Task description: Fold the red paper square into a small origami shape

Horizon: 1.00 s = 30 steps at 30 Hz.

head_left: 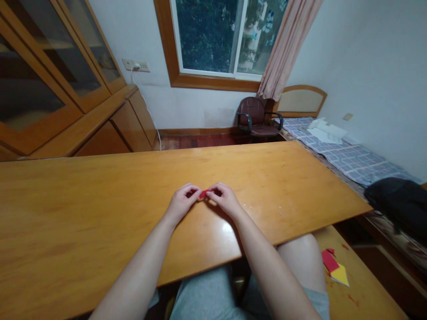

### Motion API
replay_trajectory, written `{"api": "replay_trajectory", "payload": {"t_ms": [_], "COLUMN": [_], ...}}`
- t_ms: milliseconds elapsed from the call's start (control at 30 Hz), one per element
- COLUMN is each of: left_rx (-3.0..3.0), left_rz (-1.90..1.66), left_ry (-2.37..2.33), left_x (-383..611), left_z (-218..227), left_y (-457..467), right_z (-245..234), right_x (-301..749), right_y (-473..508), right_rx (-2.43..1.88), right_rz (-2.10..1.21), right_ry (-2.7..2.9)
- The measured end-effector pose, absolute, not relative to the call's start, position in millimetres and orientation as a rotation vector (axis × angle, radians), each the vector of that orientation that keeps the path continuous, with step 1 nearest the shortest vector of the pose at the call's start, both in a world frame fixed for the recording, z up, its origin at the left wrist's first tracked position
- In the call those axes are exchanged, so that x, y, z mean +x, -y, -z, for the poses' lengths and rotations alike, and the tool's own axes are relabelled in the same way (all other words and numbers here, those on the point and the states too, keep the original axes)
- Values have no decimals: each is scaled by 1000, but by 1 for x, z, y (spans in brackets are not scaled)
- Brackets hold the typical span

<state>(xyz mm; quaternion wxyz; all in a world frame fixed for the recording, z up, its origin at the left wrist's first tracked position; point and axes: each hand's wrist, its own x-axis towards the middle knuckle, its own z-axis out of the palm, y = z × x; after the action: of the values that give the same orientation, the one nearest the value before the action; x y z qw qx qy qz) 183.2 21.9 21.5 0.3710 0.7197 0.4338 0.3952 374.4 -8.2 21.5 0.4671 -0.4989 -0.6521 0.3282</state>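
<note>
A small piece of red paper point(203, 194) is held just above the wooden table point(100, 200), pinched from both sides. My left hand point(182, 200) grips its left end between thumb and fingers. The right end is in the pinch of my right hand point(224, 198). Both hands are close together near the middle of the table. The fingertips cover part of the paper, so its exact folded shape is hard to make out.
Tiny white scraps point(280, 208) lie on the table to the right. On a lower wooden surface point(373, 289) at my right are red paper point(330, 261) and yellow paper point(340, 274). Beyond stand a brown chair point(255, 118), a bed point(353, 155) with a black bag point(396, 200), and a cabinet point(96, 133).
</note>
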Motion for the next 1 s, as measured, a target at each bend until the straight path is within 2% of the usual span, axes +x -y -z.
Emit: {"api": "replay_trajectory", "payload": {"t_ms": [267,1000], "left_rx": [2108,2028], "left_rz": [-1041,-1023], "left_ry": [-1094,-1048], "left_x": [183,183], "left_z": [-28,-27], "left_y": [-18,-18], "right_z": [-22,-23], "right_x": [376,375], "right_y": [9,13], "right_rx": [-1211,-1222], "right_rz": [-819,-862], "right_ry": [1596,1591]}}
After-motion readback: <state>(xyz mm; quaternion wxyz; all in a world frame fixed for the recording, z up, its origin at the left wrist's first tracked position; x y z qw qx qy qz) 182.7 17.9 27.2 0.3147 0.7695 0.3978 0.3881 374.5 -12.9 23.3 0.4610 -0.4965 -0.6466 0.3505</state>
